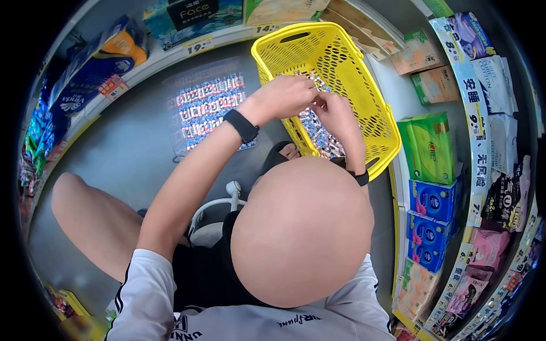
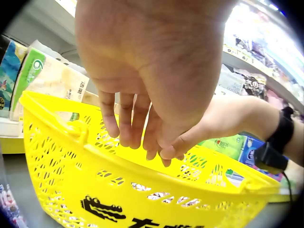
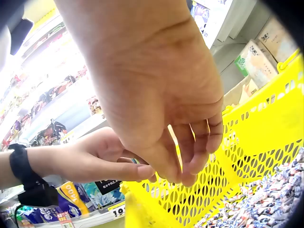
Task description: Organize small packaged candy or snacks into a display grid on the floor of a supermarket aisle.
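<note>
Yellow plastic sits before me: the basket [image 1: 369, 94], with a bed of small wrapped sweets [image 1: 318, 133] in the bottom. Above them two hands meet, my left hand [image 1: 284, 95] crossing the left rim and my right hand [image 1: 336, 116] coming from the other side. The fingers [image 2: 126, 121] bend softly downward, the gaps between thumbs and fingers look narrow, and the tips are close or touching. Whether either hand pinches a sweet I cannot tell, as the meeting point is hidden. More sweets lie outside the basket, in neat rows [image 1: 211, 108] on the grey floor [image 1: 142, 153] to my left; I cannot make out whether a clear bag or sheet goes with them

The step in hand looks to me like fine fingertip work on small pieces. To do it well, I should work low over the pile, so that anything that slips drops among the others. A light pinch on the wrapper ought to be enough; a hard one could twist it open. Best to press no wrist on the rim, lest the basket tip, and to lift my left forearm well above the rows, since a low sweep could scatter them
</note>
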